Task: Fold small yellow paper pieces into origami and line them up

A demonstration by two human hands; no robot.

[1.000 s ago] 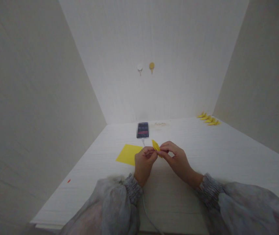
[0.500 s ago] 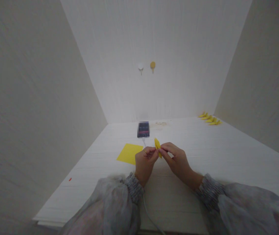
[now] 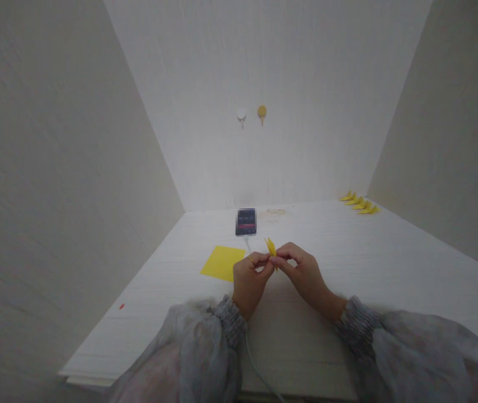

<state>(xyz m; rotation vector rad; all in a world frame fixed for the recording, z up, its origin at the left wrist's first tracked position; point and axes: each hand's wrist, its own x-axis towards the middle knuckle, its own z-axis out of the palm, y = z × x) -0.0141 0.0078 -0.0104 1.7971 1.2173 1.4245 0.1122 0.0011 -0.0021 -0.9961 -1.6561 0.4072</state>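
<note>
A small folded piece of yellow paper point(image 3: 271, 247) is pinched between my two hands above the white table, its pointed end tilted up and away from me. My left hand point(image 3: 251, 284) is closed on its left side, with a ring on one finger. My right hand point(image 3: 304, 275) grips it from the right between thumb and fingers, which cover its lower part. Beside my left hand a flat yellow paper sheet point(image 3: 222, 263) lies on the table, its right corner partly behind that hand.
A phone point(image 3: 245, 223) with a cable point(image 3: 258, 372) lies toward the back wall. Several folded yellow paper figures point(image 3: 360, 204) stand in a row at the far right corner. A small red piece point(image 3: 122, 306) lies near the left edge. Two hooks point(image 3: 262, 112) are on the wall.
My fingers have shifted slightly on the folded paper, and the right fingers now cover more of its lower part. Everything else stays in place.
</note>
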